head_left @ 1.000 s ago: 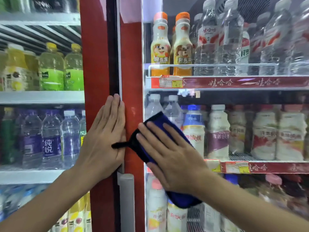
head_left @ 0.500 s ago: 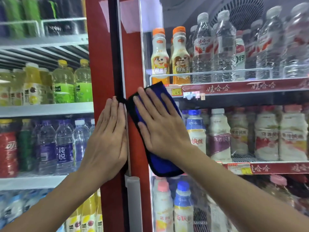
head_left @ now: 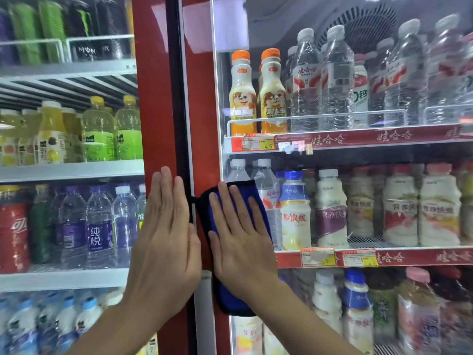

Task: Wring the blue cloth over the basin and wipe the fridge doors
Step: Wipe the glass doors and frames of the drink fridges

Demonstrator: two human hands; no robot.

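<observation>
– Nearest the camera, what are the hands doing?
– Both lie flat with straight fingers, grasping nothing. The left hand (head_left: pixel 166 242) presses bare on the red frame of the left fridge door (head_left: pixel 151 111), and its inner fingers overlap the black seal (head_left: pixel 175 98) between the doors. The right hand (head_left: pixel 240 242) pins the blue cloth (head_left: pixel 234 301) against the right fridge door (head_left: pixel 202 111).
– Where exactly is the cloth?
– It is spread under the right palm, across the edge of the red frame and onto the glass. Its dark-trimmed top shows above the fingertips and its lower end below the wrist. A pale handle (head_left: pixel 204 290) stands just under the two hands.
– And behind the glass?
– On the right, the upper shelf holds two orange-capped bottles (head_left: pixel 243 98), then clear water bottles (head_left: pixel 320 80), above a red shelf strip (head_left: pixel 358 137) with price tags (head_left: pixel 258 143). On the next shelf stand more water, a blue-capped bottle (head_left: pixel 294 208) and white milk-drink bottles (head_left: pixel 330 208). The bottles below are blurred.
– And on the left?
– Dark cans (head_left: pixel 87 26) sit on top, then green-labelled bottles (head_left: pixel 112 131), then purple-labelled water (head_left: pixel 99 226) beside a red bottle (head_left: pixel 12 231).
– Farthest back?
– A round fan grille (head_left: pixel 368 29), high inside the right cabinet.
</observation>
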